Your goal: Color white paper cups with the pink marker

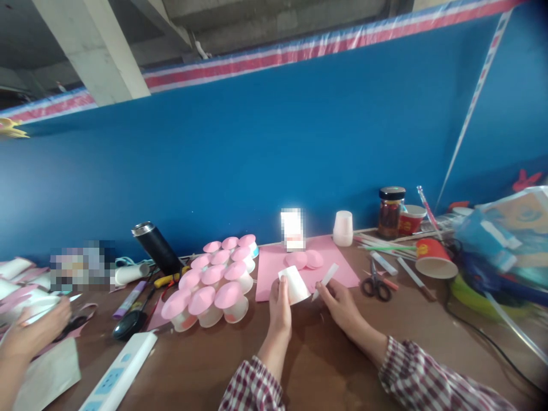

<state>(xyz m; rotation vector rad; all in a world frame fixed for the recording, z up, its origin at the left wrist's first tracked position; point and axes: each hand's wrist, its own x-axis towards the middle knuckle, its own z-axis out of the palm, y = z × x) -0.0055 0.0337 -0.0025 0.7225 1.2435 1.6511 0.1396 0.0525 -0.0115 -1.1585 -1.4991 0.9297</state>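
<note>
My left hand (280,311) grips a small white paper cup (296,287), tilted, with the thumb along its side. Close on its right, my right hand (340,302) pinches a narrow whitish strip (330,275); I cannot make out its material. Both hands are just above the table, at the front of a pink paper sheet (266,277). On the sheet lie pink paper discs (297,260), behind the white cup. To the left stand several white paper cups topped with shallow pink paper cones (202,300). Black-handled scissors (376,286) rest right of my right hand.
A stack of white cups (343,229), a jar (391,214) and a red paper cup (435,260) are at the right. At the left are a black flask (157,249), a power strip (121,374) and another person's hand (40,331). A blue partition (274,142) rises behind.
</note>
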